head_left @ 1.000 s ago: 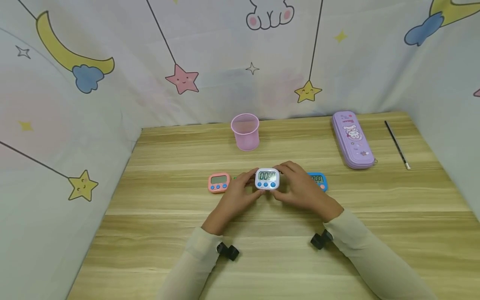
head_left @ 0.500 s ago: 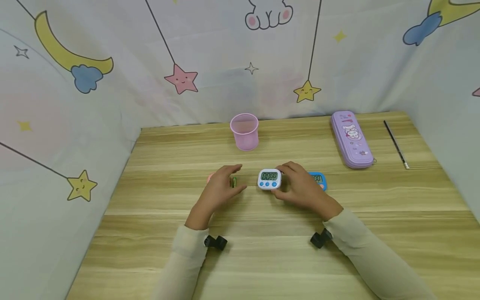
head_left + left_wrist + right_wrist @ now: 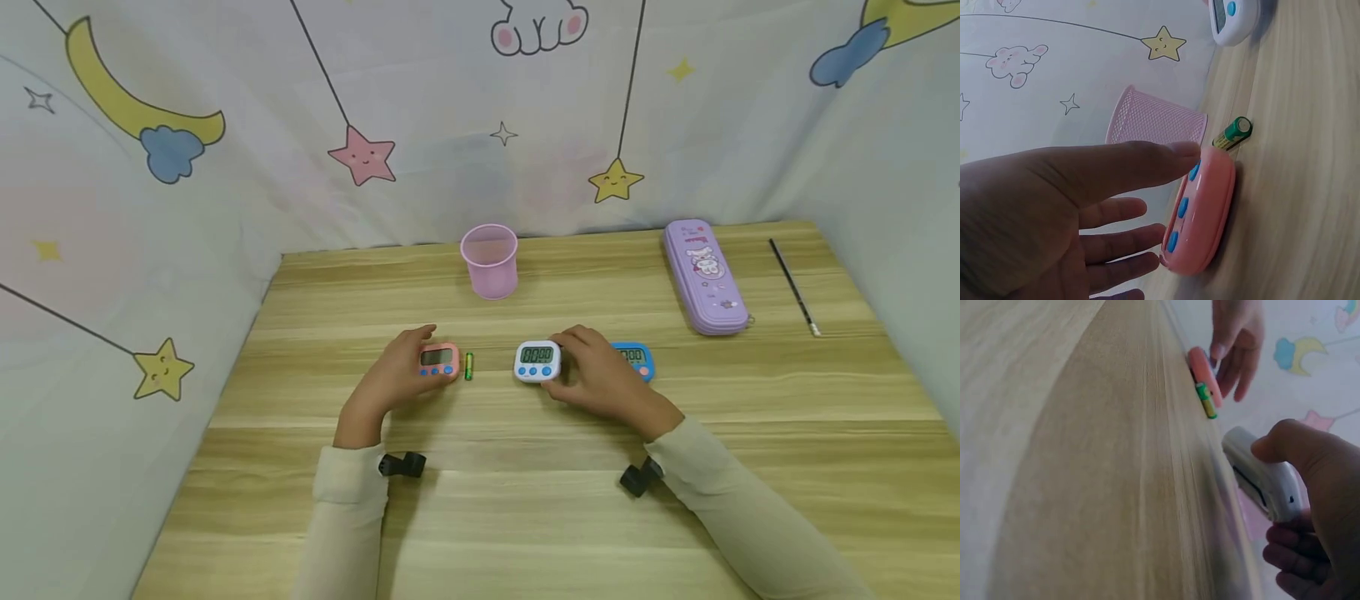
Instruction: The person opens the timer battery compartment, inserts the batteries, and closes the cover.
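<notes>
Between the thumb and fingers of my right hand (image 3: 596, 375) is a white digital timer (image 3: 537, 361) with blue buttons, its display lit with zeros. The right wrist view has this timer (image 3: 1263, 472) tilted, with its edge raised off the table. My left hand (image 3: 390, 375) is around the left side of a pink timer (image 3: 439, 360) whose screen is blank. In the left wrist view its fingers are fairly straight beside the pink timer (image 3: 1200, 212), and the thumb lies across its near corner; contact is unclear. A green battery (image 3: 468, 367) lies just right of the pink timer.
A blue timer (image 3: 636, 360) lies partly hidden behind my right hand. Farther back stands a pink mesh cup (image 3: 491, 267). A purple pencil case (image 3: 707, 279) and a dark pencil (image 3: 793, 287) lie at the right. A printed cloth (image 3: 450, 125) hangs behind the table.
My left hand has let go of the white timer and moved left to the pink one, uncovering the battery. The right hand keeps the white timer in nearly the same place.
</notes>
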The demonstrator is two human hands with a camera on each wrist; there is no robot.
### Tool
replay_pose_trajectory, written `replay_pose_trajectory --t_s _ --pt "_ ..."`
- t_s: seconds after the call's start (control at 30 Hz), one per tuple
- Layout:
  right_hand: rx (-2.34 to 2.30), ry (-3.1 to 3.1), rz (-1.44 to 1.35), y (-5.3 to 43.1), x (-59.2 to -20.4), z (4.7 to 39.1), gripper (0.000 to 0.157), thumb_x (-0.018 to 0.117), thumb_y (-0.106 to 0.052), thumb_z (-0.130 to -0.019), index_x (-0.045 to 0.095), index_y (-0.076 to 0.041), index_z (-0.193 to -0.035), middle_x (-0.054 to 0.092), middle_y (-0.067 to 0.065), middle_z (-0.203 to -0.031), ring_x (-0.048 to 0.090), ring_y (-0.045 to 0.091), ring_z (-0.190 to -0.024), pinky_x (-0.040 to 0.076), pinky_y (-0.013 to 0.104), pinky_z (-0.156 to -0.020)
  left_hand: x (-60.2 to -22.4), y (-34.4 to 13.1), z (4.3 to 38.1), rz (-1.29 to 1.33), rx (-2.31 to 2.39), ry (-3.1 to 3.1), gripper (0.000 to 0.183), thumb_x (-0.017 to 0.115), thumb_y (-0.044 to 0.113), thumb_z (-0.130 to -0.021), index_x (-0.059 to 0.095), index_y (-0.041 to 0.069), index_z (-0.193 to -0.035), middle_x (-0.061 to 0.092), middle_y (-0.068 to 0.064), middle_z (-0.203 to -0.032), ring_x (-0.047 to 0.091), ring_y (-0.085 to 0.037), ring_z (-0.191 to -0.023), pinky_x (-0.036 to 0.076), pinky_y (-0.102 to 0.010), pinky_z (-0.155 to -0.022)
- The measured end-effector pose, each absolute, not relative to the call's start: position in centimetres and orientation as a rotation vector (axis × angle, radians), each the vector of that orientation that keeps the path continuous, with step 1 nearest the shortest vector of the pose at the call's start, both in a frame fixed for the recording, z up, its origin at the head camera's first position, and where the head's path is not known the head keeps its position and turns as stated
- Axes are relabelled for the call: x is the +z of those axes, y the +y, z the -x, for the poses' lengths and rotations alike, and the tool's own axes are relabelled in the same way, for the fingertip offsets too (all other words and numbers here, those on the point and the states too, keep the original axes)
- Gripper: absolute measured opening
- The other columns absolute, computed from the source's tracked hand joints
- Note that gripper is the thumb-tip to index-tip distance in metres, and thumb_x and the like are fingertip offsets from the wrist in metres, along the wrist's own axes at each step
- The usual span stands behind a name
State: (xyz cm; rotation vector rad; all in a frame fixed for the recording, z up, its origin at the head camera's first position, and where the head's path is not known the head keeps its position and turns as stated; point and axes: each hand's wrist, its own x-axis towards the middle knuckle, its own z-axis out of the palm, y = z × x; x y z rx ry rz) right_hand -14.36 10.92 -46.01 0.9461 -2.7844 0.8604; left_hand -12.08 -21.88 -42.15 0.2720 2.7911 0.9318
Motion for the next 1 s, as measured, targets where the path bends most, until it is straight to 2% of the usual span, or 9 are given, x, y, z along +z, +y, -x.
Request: replay_pose_trajectory --t_s 0.13,0.33,0.73,1.0 --pt "0.863 -2.793 -0.951 10.81 -46.02 14.34 0.065 0.077 -0.044 -0.077 0.060 -0.004 -0.126 0.057 0.006 -0.116 0.053 0.023 -0.107 0.050 0.040 -0.092 -42.41 -22.23 12.09 -0.224 0.901 2.769 0.086 0.083 0.027 -0.078 0.037 0.002 -0.146 0.044 -0.020 -0.142 0.038 -0.035 -0.129 0.039 -0.050 -0.104" --pt "0.839 -2.839 -0.917 10.82 -46.18 14.31 0.066 0.075 -0.043 -0.079 0.056 -0.003 -0.128 0.054 0.008 -0.118 0.051 0.025 -0.110 0.048 0.041 -0.095 -43.02 -22.08 12.14 -0.198 0.823 2.758 0.081 0.081 0.025 -0.079 0.039 0.004 -0.145 0.043 -0.020 -0.138 0.038 -0.036 -0.124 0.043 -0.051 -0.098" --pt "0.802 -2.881 -0.909 10.91 -46.26 14.25 0.068 0.072 -0.042 -0.084 0.053 -0.002 -0.135 0.052 0.009 -0.118 0.047 0.025 -0.108 0.045 0.040 -0.094 -43.00 -21.56 11.94 -0.179 0.857 2.767 0.068 0.078 0.021 -0.081 0.046 0.006 -0.140 0.045 -0.013 -0.139 0.040 -0.032 -0.125 0.042 -0.048 -0.100" --pt "0.766 -2.925 -0.912 10.91 -46.18 14.25 0.070 0.071 -0.043 -0.085 0.052 -0.001 -0.137 0.052 0.009 -0.120 0.046 0.025 -0.108 0.045 0.040 -0.094 -43.09 -21.54 11.91 -0.180 0.868 2.767 0.068 0.076 0.022 -0.082 0.046 0.007 -0.142 0.045 -0.012 -0.139 0.042 -0.029 -0.124 0.041 -0.046 -0.101"
